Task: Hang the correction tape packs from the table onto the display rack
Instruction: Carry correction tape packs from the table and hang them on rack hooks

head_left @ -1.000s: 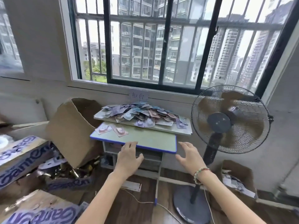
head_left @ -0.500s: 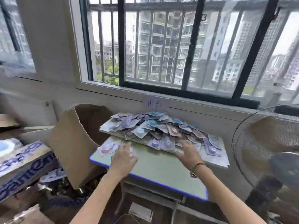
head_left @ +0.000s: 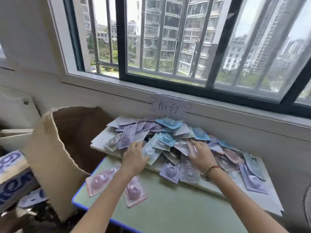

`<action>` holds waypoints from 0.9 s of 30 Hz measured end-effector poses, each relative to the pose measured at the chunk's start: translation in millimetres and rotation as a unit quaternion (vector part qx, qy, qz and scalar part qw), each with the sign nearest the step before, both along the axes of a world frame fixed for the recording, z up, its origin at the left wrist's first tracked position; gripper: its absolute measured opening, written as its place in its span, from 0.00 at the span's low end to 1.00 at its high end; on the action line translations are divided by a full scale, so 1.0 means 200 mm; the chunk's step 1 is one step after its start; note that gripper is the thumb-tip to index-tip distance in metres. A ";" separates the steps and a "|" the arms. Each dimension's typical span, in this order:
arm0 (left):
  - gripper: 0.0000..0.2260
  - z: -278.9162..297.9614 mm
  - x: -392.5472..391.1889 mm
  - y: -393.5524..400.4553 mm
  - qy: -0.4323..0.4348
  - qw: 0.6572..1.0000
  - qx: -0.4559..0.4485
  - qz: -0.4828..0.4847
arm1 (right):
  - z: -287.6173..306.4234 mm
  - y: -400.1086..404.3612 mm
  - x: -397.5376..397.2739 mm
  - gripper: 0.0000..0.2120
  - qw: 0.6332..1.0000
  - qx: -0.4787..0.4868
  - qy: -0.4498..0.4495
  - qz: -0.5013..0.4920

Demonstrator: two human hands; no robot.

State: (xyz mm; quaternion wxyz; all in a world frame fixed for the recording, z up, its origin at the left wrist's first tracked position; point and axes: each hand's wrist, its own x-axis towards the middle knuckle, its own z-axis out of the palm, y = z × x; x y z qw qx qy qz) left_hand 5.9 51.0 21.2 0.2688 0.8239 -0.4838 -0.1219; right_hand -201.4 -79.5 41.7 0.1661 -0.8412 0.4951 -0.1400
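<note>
Correction tape packs [head_left: 166, 140]: a loose, overlapping heap of blister cards in purple, blue and pink, lying on a white board [head_left: 99, 140] at the far side of the bench [head_left: 176, 211], below the window sill. Left hand [head_left: 134, 158]: fingers spread and fairly straight, resting on the near left edge of the heap, fingertips on a purple card, nothing pinched. Right hand [head_left: 201, 157]: fingers spread, laid flat on the middle of the heap, beaded bracelet at the wrist; no card visibly gripped. Two pink packs [head_left: 116, 185]: apart from the heap, flat on the bench, nearer than the left fingers and under that forearm. Display rack: not in view. Paper label [head_left: 169, 107]: taped to the wall just beyond the heap. Cardboard box [head_left: 50, 148]: open, left of the left fingers. Progress, judged: none hung, no pack lifted; the whole heap remains; picking up is only beginning.
</note>
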 end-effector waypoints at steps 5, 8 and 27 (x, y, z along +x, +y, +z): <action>0.26 -0.02 0.34 -0.33 0.004 0.999 0.026 -0.020 | -0.04 -0.30 0.31 0.27 0.999 0.008 0.033 -0.009; 0.26 -0.03 0.52 -0.50 0.013 0.999 0.023 -0.024 | -0.05 -0.47 0.48 0.28 0.999 -0.009 0.050 -0.013; 0.38 -0.36 0.92 -0.81 0.124 0.980 0.135 0.073 | -0.17 -1.05 1.05 0.42 0.968 0.078 0.237 -0.038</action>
